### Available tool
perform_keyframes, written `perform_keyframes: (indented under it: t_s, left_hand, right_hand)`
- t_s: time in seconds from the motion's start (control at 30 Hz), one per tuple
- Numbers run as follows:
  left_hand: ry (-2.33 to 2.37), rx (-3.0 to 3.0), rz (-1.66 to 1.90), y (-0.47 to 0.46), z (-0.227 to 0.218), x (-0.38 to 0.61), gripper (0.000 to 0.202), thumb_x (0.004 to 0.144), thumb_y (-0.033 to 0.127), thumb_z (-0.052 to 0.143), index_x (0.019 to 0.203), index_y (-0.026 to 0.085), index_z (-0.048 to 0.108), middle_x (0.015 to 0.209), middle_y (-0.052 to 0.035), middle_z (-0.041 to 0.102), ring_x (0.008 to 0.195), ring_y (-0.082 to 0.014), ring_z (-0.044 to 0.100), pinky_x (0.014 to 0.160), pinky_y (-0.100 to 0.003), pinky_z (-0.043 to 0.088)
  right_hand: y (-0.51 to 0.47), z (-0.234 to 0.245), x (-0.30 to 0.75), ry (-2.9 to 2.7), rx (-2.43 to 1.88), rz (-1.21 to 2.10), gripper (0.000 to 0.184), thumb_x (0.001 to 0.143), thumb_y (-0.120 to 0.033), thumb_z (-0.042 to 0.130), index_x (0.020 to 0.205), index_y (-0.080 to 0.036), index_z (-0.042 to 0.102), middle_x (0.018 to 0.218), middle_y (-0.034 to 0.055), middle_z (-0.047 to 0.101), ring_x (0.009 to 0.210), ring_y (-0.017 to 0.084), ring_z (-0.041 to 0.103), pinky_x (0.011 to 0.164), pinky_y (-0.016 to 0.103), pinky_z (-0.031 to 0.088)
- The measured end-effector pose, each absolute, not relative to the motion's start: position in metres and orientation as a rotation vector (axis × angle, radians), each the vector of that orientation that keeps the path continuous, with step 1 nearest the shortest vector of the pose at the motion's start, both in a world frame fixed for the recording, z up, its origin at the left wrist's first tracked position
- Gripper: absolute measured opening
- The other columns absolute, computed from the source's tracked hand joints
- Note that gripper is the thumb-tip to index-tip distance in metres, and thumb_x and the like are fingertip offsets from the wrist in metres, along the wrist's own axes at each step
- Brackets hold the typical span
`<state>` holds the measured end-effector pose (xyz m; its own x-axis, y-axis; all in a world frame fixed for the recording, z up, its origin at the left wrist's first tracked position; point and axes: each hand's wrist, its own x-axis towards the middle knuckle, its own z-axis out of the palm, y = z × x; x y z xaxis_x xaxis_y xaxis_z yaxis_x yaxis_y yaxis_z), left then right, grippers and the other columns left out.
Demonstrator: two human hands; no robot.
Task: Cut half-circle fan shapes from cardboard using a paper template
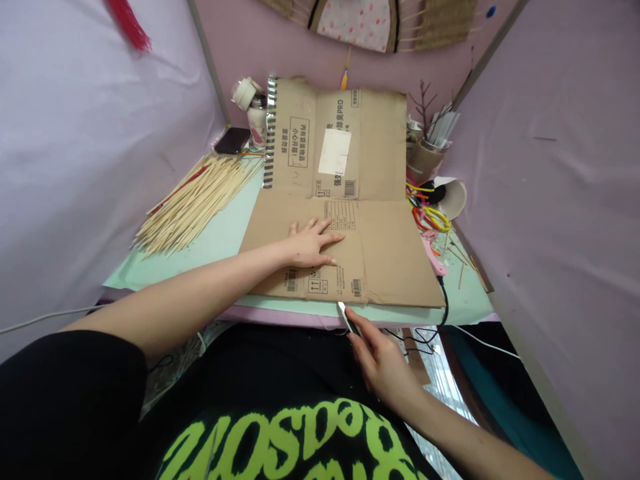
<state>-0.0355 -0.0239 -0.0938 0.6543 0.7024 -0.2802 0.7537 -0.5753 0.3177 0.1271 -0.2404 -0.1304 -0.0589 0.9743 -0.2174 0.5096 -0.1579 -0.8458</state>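
While the left hand (313, 247) lies palm-down and splayed on the unfolded cardboard box (395, 247), its grip holding nothing, the right hand (384, 360) has its grip closed around a utility knife (353, 326) at the box's near edge, mid-counter (215, 210).

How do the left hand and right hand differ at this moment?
The left hand rests palm down and spread; the right hand is curled around a cutter-like tool. The left hand lies on the cardboard; the right hand is just off its near edge. Both are bare.
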Motion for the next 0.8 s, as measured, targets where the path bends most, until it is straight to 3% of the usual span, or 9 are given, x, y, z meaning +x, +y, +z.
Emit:
perform_keyframes:
  t_s: [0.07, 0.17, 0.23, 0.37, 0.43, 0.53, 0.67, 0.8]
  left_hand:
    - [1.146, 2.468, -0.169, -0.023, -0.095, -0.036, 0.075, 0.08, 0.063, 0.052, 0.146, 0.038, 0.029, 0.162, -0.0074, 0.002, 0.146, -0.0368, -0.002, 0.106, -0.071, -0.002]
    - [1.139, 2.47, -0.163, -0.022, -0.096, -0.037, 0.075, 0.08, 0.064, 0.052, 0.146, 0.039, 0.028, 0.162, -0.0066, 0.001, 0.146, -0.0369, -0.003, 0.106, -0.071, -0.002]
    - [1.132, 2.47, -0.158, -0.022, -0.096, -0.037, 0.075, 0.079, 0.064, 0.051, 0.146, 0.039, 0.028, 0.162, -0.0067, 0.001, 0.146, -0.037, -0.003, 0.105, -0.071, -0.002]
    - [1.118, 2.477, -0.154, -0.021, -0.095, -0.038, 0.075, 0.079, 0.065, 0.052, 0.146, 0.038, 0.03, 0.161, -0.007, 0.001, 0.146, -0.0378, -0.002, 0.105, -0.072, -0.001]
    - [1.122, 2.486, -0.144, -0.02, -0.095, -0.04, 0.075, 0.079, 0.064, 0.052, 0.146, 0.038, 0.03, 0.161, -0.0073, 0.001, 0.146, -0.0379, -0.002, 0.104, -0.073, 0.0]
    - [1.134, 2.498, -0.111, -0.019, -0.096, -0.042, 0.074, 0.08, 0.065, 0.05, 0.146, 0.039, 0.03, 0.161, -0.0073, 0.002, 0.146, -0.0378, -0.001, 0.104, -0.073, 0.003]
    - [1.161, 2.539, -0.015, -0.023, -0.094, -0.043, 0.075, 0.08, 0.061, 0.051, 0.147, 0.034, 0.03, 0.16, -0.0105, 0.008, 0.146, -0.0361, 0.004, 0.108, -0.069, 0.006]
    - [1.231, 2.61, 0.169, -0.025, -0.087, -0.052, 0.065, 0.086, 0.057, 0.045, 0.144, 0.03, 0.037, 0.157, -0.0105, 0.024, 0.145, -0.0329, 0.014, 0.111, -0.064, 0.01]
  right_hand:
    - [-0.245, -0.128, 0.131, -1.632, -1.692, 1.11, 0.048, 0.093, -0.036, 0.04, 0.136, -0.017, 0.051, 0.099, 0.0106, 0.073, 0.08, 0.023, 0.071, 0.084, 0.038, 0.055]
    - [-0.251, -0.118, 0.144, -1.712, -1.701, 1.083, 0.047, 0.092, -0.034, 0.042, 0.134, -0.018, 0.054, 0.12, 0.012, 0.067, 0.11, 0.026, 0.063, 0.095, 0.039, 0.05]
    - [-0.251, -0.103, 0.157, -1.749, -1.732, 1.127, 0.045, 0.091, -0.034, 0.044, 0.132, -0.021, 0.057, 0.115, 0.0104, 0.069, 0.105, 0.026, 0.065, 0.091, 0.038, 0.052]
    - [-0.241, -0.058, 0.185, -1.812, -1.77, 1.267, 0.041, 0.091, -0.037, 0.046, 0.13, -0.029, 0.059, 0.09, 0.0045, 0.074, 0.074, 0.019, 0.069, 0.068, 0.029, 0.056]
    - [-0.232, -0.039, 0.197, -1.858, -1.752, 1.184, 0.042, 0.092, -0.039, 0.046, 0.131, -0.03, 0.057, 0.093, 0.0039, 0.073, 0.08, 0.019, 0.069, 0.072, 0.028, 0.055]
    - [-0.212, -0.028, 0.215, -1.818, -1.893, 0.703, 0.047, 0.093, -0.041, 0.042, 0.137, -0.025, 0.05, 0.112, 0.0087, 0.068, 0.101, 0.023, 0.065, 0.086, 0.033, 0.051]
    - [-0.174, -0.04, 0.252, -1.461, -2.326, 0.141, 0.05, 0.095, -0.032, 0.033, 0.142, -0.016, 0.037, 0.105, 0.0132, 0.069, 0.092, 0.027, 0.066, 0.077, 0.035, 0.048]
    - [-0.14, -0.069, 0.291, -1.488, -2.583, 0.057, 0.04, 0.094, -0.019, 0.029, 0.129, -0.012, 0.048, 0.114, 0.0172, 0.064, 0.104, 0.027, 0.062, 0.081, 0.031, 0.043]
